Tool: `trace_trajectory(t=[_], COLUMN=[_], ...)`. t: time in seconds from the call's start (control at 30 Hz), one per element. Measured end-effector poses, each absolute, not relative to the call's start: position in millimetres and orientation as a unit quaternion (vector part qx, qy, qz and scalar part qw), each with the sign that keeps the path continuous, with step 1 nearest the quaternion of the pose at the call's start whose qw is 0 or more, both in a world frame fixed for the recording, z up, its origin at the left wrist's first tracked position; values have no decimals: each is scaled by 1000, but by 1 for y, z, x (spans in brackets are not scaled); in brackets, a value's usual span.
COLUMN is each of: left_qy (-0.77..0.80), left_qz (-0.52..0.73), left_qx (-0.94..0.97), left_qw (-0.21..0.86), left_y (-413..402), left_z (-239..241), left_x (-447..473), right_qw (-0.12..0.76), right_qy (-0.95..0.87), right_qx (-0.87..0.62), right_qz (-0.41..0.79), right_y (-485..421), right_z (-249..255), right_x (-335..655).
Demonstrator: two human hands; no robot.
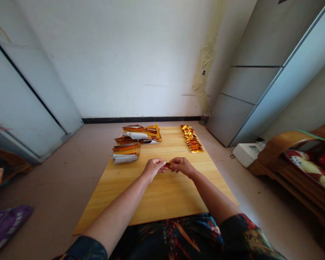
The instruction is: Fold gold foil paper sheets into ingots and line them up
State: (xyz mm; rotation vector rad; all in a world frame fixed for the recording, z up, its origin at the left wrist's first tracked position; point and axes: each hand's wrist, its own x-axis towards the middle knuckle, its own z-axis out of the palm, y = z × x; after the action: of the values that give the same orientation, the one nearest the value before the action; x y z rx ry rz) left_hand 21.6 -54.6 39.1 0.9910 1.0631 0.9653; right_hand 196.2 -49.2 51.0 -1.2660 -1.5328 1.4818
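Above the middle of the wooden table, my left hand and my right hand meet with fingers pinched. Between them is a small piece of gold foil paper, mostly covered by the fingers. At the back right of the table lies a row of shiny folded gold foil pieces, packed closely together. To the left stand a near stack of gold and white paper sheets and a farther, looser stack of the same paper.
The wooden table reaches from my lap toward the white wall. A grey refrigerator stands at the right. A white box sits by a wooden bench. On the left floor lies a purple bag.
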Motion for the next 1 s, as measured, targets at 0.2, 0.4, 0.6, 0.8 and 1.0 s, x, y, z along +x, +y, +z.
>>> trace_trajectory(t=[0.2, 0.4, 0.6, 0.8, 1.0], left_qy=[468, 464, 441, 442, 449], left_qz=[420, 432, 437, 451, 438], left_qx=[471, 450, 424, 404, 410], left_qw=[618, 628, 659, 662, 663], left_y=[-57, -58, -57, -55, -55], left_z=[42, 42, 44, 41, 38], left_x=[28, 28, 25, 22, 16], right_qw=[352, 358, 375, 370, 332], right_qy=[-612, -621, -602, -597, -624], right_qx=[-493, -505, -484, -500, -529], right_qz=[508, 481, 512, 507, 470], right_y=[-46, -45, -46, -47, -48], right_z=[51, 49, 54, 56, 52], right_x=[189, 185, 187, 197, 209])
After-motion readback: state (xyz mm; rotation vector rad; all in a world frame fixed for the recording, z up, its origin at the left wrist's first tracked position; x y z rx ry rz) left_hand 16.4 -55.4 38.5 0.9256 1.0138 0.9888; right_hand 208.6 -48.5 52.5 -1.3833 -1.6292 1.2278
